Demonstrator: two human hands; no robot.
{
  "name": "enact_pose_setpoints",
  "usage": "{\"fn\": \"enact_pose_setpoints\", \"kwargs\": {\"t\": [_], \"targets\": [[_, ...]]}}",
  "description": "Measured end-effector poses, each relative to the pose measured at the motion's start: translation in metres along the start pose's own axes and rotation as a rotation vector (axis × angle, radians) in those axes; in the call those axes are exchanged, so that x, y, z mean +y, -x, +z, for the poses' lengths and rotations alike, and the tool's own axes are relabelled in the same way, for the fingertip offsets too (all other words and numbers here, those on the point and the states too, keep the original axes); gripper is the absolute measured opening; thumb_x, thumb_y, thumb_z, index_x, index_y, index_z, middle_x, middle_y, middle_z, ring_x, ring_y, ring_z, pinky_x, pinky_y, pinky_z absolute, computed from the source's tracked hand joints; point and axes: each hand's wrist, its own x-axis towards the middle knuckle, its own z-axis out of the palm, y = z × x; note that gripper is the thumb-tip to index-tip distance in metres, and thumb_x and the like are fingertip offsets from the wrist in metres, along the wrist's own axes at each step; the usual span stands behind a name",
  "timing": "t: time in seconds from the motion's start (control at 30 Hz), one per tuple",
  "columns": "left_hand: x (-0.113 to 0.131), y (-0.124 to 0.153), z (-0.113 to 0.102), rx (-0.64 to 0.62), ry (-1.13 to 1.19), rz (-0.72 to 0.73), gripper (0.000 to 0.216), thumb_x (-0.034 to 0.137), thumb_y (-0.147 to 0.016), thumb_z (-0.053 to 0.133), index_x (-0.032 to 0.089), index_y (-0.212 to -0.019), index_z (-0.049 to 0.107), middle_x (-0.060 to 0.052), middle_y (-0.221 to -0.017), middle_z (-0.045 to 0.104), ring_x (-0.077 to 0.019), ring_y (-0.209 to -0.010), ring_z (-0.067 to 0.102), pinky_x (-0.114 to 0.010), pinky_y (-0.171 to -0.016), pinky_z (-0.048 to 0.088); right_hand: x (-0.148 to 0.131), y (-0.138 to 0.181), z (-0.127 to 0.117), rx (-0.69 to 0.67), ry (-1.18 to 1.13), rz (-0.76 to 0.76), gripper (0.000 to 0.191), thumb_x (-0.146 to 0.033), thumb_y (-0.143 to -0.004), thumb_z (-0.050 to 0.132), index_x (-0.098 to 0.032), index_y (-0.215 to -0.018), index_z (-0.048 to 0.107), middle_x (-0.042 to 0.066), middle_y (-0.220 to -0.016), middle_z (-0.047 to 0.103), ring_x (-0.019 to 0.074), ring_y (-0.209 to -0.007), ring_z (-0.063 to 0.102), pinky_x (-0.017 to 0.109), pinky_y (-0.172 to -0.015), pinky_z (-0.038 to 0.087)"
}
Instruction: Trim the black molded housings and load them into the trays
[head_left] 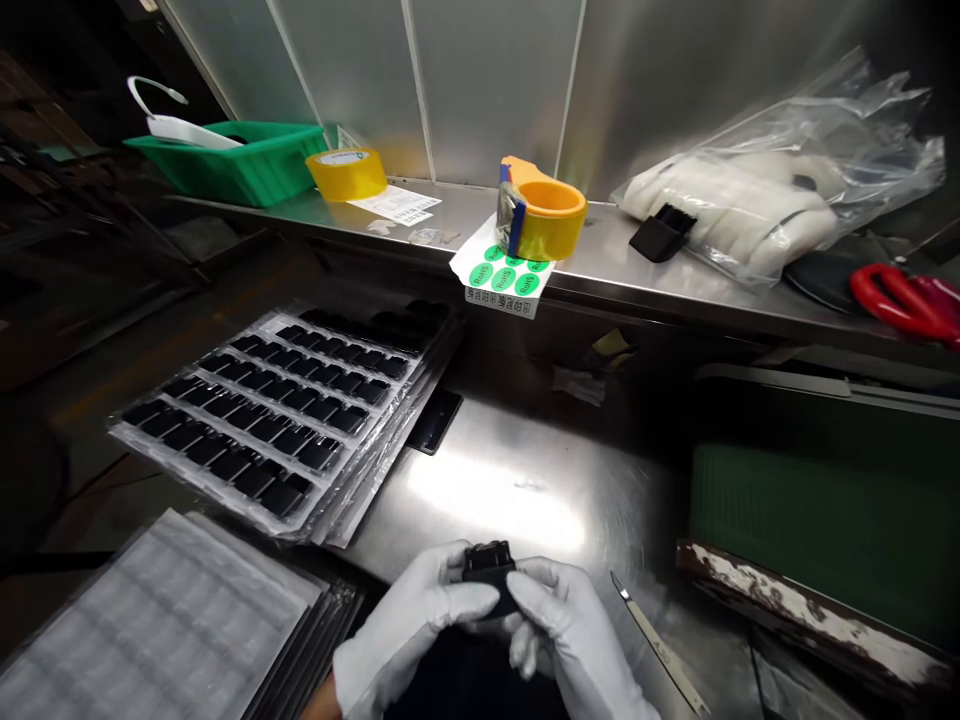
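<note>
Both my hands wear white gloves and meet at the bottom middle of the view. Between them is a small black plastic part (490,565) with prongs or slots along its top edge. My left hand (427,600) grips its left side, thumb across the front. My right hand (559,620) pinches its right side between thumb and fingers. To the right of my right hand, a scalpel (656,640) lies on the metal table (517,490). A stack of clear trays (330,430) at left carries rows of similar black parts.
Empty-looking trays (165,620) are stacked at lower left. A phone (436,420) lies beside the filled trays. The shelf holds a green basket (225,170), yellow tape (346,175), a tape dispenser (551,215), RoHS stickers (502,278), bagged gloves (735,200) and red-handled scissors (904,300). A green conveyor belt (825,530) stands right.
</note>
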Motion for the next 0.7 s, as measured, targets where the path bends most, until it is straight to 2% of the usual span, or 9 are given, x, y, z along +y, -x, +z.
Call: {"fn": "enact_pose_setpoints", "kwargs": {"t": [0.07, 0.13, 0.2, 0.27, 0.33, 0.43, 0.53, 0.6, 0.7], "targets": [[0.006, 0.007, -0.016, -0.081, 0.081, -0.009, 0.020, 0.012, -0.074, 0.061, 0.012, -0.092, 0.069, -0.004, -0.066, 0.067, -0.0217, -0.071, 0.064, -0.035, -0.076, 0.045, 0.003, -0.001, 0.019, 0.009, 0.051, -0.065, 0.044, -0.046, -0.074, 0.074, -0.010, -0.097, 0.067, 0.001, -0.057, 0.063, 0.0077, -0.041, 0.055, 0.017, -0.041, 0.040], [0.003, 0.014, -0.035, -0.143, 0.205, 0.003, 0.015, 0.017, -0.074, 0.064, 0.012, -0.087, 0.069, -0.005, -0.069, 0.066, -0.0215, -0.073, 0.063, -0.035, -0.079, 0.044, 0.009, -0.003, 0.039, 0.053, 0.186, -0.214, 0.046, -0.038, -0.067, 0.081, -0.015, -0.105, 0.069, 0.003, -0.073, 0.068, 0.0143, -0.060, 0.063, 0.026, -0.059, 0.052], [-0.006, 0.018, -0.054, -0.197, 0.361, 0.045, 0.019, 0.028, -0.074, 0.067, 0.011, -0.081, 0.069, -0.008, -0.075, 0.066, -0.0210, -0.075, 0.060, -0.034, -0.079, 0.044, 0.015, -0.006, 0.057, 0.104, 0.427, -0.408, 0.064, -0.026, -0.053, 0.087, -0.024, -0.114, 0.068, 0.004, -0.091, 0.069, 0.0226, -0.082, 0.066, 0.036, -0.079, 0.054], [-0.019, 0.020, -0.070, -0.250, 0.509, 0.050, 0.030, 0.037, -0.070, 0.070, 0.009, -0.079, 0.068, -0.009, -0.075, 0.064, -0.0201, -0.074, 0.058, -0.034, -0.078, 0.043, 0.022, -0.011, 0.071, 0.143, 0.655, -0.562, 0.081, -0.019, -0.043, 0.090, -0.029, -0.120, 0.065, 0.005, -0.097, 0.068, 0.0271, -0.090, 0.064, 0.040, -0.082, 0.054], [-0.031, 0.021, -0.082, -0.266, 0.657, 0.006, 0.035, 0.041, -0.066, 0.074, 0.009, -0.079, 0.068, -0.006, -0.067, 0.060, -0.0172, -0.067, 0.055, -0.031, -0.074, 0.043, 0.029, -0.017, 0.082, 0.145, 0.775, -0.626, 0.085, -0.018, -0.043, 0.090, -0.031, -0.123, 0.063, 0.004, -0.095, 0.068, 0.0269, -0.088, 0.065, 0.039, -0.079, 0.056], [-0.039, 0.024, -0.095, -0.277, 0.831, -0.086, 0.035, 0.042, -0.065, 0.076, 0.010, -0.075, 0.068, -0.002, -0.060, 0.053, -0.0128, -0.060, 0.051, -0.026, -0.067, 0.043, 0.038, -0.023, 0.099, 0.197, 0.831, -0.617, 0.079, -0.021, -0.046, 0.090, -0.033, -0.119, 0.064, 0.002, -0.096, 0.069, 0.0264, -0.090, 0.065, 0.037, -0.081, 0.055], [-0.038, 0.028, -0.108, -0.289, 0.905, -0.164, 0.033, 0.041, -0.068, 0.074, 0.008, -0.072, 0.069, -0.002, -0.062, 0.053, -0.0116, -0.062, 0.050, -0.024, -0.069, 0.043, 0.042, -0.028, 0.122, 0.351, 0.807, -0.516, 0.077, -0.020, -0.039, 0.092, -0.033, -0.111, 0.069, 0.002, -0.095, 0.068, 0.0278, -0.090, 0.065, 0.036, -0.077, 0.056], [-0.034, 0.031, -0.118, -0.296, 0.902, -0.191, 0.035, 0.043, -0.065, 0.075, 0.009, -0.071, 0.069, -0.003, -0.064, 0.054, -0.0121, -0.064, 0.051, -0.026, -0.072, 0.044, 0.044, -0.031, 0.138, 0.419, 0.747, -0.467, 0.075, -0.017, -0.037, 0.091, -0.032, -0.108, 0.070, 0.002, -0.093, 0.068, 0.0281, -0.089, 0.065, 0.036, -0.077, 0.055], [-0.026, 0.035, -0.132, -0.291, 0.793, -0.193, 0.038, 0.049, -0.065, 0.073, 0.013, -0.074, 0.070, -0.005, -0.070, 0.059, -0.0168, -0.069, 0.054, -0.031, -0.076, 0.046, 0.044, -0.038, 0.154, 0.430, 0.670, -0.460, 0.068, -0.020, -0.041, 0.090, -0.029, -0.106, 0.071, 0.003, -0.091, 0.069, 0.0280, -0.088, 0.065, 0.037, -0.077, 0.055]]}}
